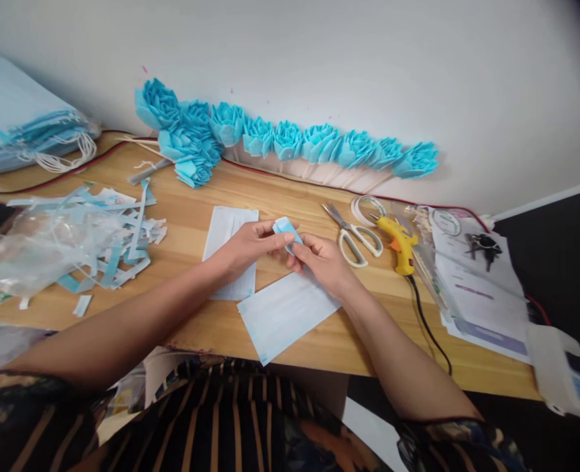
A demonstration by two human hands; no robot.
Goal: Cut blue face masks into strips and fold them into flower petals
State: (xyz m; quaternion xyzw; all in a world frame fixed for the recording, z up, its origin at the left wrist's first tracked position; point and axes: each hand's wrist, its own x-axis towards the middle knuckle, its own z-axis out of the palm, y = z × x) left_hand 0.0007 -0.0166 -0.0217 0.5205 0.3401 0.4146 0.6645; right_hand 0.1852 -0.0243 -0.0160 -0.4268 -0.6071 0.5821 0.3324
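Between my two hands is a small folded light-blue piece (288, 233), held above the wooden table. My left hand (252, 246) pinches its left side between thumb and fingers. On its lower right, my right hand (320, 259) grips the same piece, fingers closed. Beneath my left hand and wrist lies a pale blue-white sheet (226, 226). A second such sheet (287, 314) lies at an angle under my right hand. To the right of my hands rest scissors (353, 236) with white handles, blades pointing up and left.
Blue flowers on sticks (287, 139) lean along the wall. A yellow glue gun (399, 244) with a black cord, papers (481, 288) and keys (484, 248) lie at right. Left are blue scraps (113, 262), a plastic bag (39, 249) and stacked sheets (19, 111).
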